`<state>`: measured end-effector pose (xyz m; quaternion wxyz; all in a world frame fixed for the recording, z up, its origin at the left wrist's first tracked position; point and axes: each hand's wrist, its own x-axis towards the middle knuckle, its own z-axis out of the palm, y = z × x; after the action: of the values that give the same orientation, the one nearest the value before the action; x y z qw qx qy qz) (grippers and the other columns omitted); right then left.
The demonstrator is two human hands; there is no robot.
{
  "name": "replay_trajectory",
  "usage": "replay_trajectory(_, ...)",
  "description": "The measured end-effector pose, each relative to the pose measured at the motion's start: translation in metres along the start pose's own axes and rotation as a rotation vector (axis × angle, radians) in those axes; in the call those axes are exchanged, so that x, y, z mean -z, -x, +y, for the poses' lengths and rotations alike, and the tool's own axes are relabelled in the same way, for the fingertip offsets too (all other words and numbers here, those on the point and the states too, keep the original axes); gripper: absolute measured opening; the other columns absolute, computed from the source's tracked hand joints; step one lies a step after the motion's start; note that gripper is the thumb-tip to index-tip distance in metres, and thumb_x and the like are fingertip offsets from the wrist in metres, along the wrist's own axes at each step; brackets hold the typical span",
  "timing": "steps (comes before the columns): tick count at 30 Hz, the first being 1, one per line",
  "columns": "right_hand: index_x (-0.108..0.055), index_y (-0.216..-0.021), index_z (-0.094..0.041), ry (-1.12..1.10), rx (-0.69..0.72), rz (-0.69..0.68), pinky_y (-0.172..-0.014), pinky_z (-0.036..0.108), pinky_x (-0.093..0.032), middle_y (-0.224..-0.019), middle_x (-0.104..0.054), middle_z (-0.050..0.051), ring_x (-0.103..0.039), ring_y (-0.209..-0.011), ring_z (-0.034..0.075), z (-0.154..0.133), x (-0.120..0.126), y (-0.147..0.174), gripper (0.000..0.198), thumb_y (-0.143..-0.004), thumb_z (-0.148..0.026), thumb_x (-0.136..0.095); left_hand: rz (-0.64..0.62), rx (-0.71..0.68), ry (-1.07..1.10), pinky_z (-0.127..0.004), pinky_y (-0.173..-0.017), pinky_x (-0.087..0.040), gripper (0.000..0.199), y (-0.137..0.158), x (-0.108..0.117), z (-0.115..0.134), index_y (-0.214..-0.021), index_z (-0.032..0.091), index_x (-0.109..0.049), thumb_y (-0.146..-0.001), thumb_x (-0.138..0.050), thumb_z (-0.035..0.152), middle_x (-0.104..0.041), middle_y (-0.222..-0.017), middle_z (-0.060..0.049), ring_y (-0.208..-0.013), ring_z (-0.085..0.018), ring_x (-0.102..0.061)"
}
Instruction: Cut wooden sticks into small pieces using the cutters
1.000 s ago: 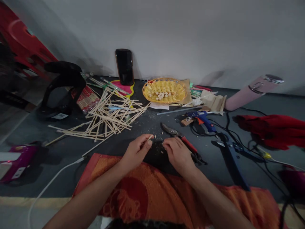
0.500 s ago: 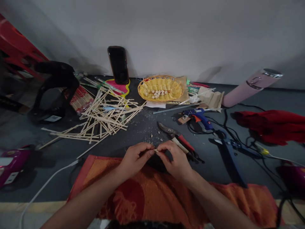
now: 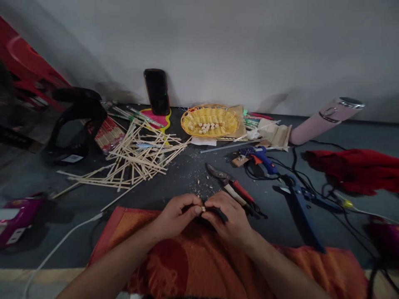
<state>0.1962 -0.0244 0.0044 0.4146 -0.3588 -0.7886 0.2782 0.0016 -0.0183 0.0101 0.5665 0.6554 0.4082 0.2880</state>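
My left hand and my right hand meet over the near edge of an orange towel. Between their fingertips is a small pale wooden piece, pinched from both sides; its exact shape is mostly hidden. Just beyond my fingers, a few tiny wooden bits and crumbs are scattered on the dark tabletop. A pair of pruning shears with a red and a white handle lies right of them. Farther back, a yellow wicker basket holds several small pale wooden clusters.
Left lies a loose heap of thin wooden sticks, with a propped phone behind. To the right are a blue glue gun, a dark blue cutting tool, cables, a red cloth and a pink flask.
Both hands have stayed together at the small wooden piece, with its end now showing more between the fingertips. The whole view has shifted slightly, so things sit a little lower.
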Motion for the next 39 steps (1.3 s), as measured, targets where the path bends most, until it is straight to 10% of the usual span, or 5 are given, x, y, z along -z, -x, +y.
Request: replay_trajectory(39,-0.059,-0.086,-0.021,-0.126,-0.308,-0.161,-0.065,0.025,-0.045,-0.077,-0.062,0.000,-0.056,-0.070,0.013,-0.0054,0.0060,-0.0026,0.007,-0.088,-0.027,-0.055,0.013,-0.086,-0.245,-0.023,-0.070,-0.040,0.022,-0.0007,0.0024,-0.0014,-0.084,0.018,-0.059,-0.094,-0.044,0.031,-0.060,-0.078,-0.002,-0.075,-0.013,-0.055)
